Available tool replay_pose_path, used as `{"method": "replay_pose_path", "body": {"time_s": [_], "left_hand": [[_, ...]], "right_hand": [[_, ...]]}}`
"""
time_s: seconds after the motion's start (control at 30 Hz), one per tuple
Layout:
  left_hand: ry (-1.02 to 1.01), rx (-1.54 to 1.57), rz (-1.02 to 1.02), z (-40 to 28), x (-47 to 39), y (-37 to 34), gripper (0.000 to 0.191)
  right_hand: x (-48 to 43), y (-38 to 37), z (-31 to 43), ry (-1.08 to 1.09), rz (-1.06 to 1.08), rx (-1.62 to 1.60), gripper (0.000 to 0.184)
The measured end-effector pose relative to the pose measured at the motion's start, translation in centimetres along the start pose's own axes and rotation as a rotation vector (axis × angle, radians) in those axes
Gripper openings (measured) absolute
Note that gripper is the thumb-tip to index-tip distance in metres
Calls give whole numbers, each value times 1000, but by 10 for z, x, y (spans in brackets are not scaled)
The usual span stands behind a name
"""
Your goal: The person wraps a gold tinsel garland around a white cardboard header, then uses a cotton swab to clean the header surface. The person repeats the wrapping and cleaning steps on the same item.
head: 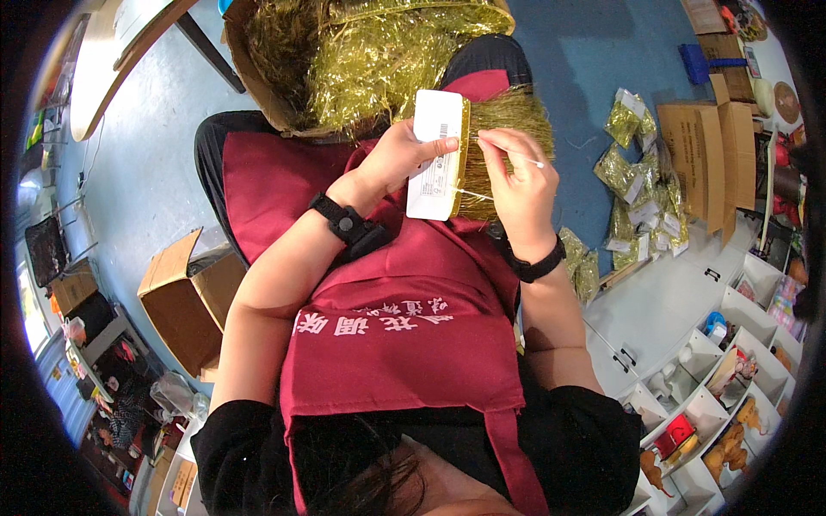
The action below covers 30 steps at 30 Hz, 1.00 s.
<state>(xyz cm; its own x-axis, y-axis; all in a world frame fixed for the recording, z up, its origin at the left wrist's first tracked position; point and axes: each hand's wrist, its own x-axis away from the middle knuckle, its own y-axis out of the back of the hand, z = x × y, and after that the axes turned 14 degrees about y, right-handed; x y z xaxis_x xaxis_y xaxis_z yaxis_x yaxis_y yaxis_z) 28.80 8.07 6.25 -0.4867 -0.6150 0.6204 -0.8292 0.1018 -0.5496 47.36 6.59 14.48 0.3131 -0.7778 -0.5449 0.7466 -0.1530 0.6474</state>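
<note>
My left hand grips a white card with printing and a barcode, its thumb pressed on the front near the right edge. Along that edge runs a gold band, from which gold tinsel fringe hangs out to the right. My right hand is above the fringe, thumb and fingertips pinching a thin white plastic tie close to the band. A second white tie sticks out of the card's lower part and lies over the fringe. The fingers behind the card are hidden.
An open cardboard box of loose gold tinsel stands before my knees. Packed tinsel bundles with white cards lie on the floor at right, beside another carton. A brown box is at left; white shelving stands lower right.
</note>
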Motion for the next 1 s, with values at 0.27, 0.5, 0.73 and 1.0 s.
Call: {"method": "replay_pose_path", "body": {"time_s": [0.27, 0.5, 0.73, 1.0], "left_hand": [[30, -16, -9, 1, -3, 4, 28], [13, 9, -2, 0, -2, 2, 29], [13, -13, -4, -2, 0, 3, 28], [1, -11, -18, -1, 0, 2, 30]], "right_hand": [[11, -13, -11, 12, -10, 26, 17], [14, -14, -12, 11, -96, 23, 21], [14, -22, -17, -20, -43, 16, 19], [19, -19, -18, -22, -62, 57, 19]]}}
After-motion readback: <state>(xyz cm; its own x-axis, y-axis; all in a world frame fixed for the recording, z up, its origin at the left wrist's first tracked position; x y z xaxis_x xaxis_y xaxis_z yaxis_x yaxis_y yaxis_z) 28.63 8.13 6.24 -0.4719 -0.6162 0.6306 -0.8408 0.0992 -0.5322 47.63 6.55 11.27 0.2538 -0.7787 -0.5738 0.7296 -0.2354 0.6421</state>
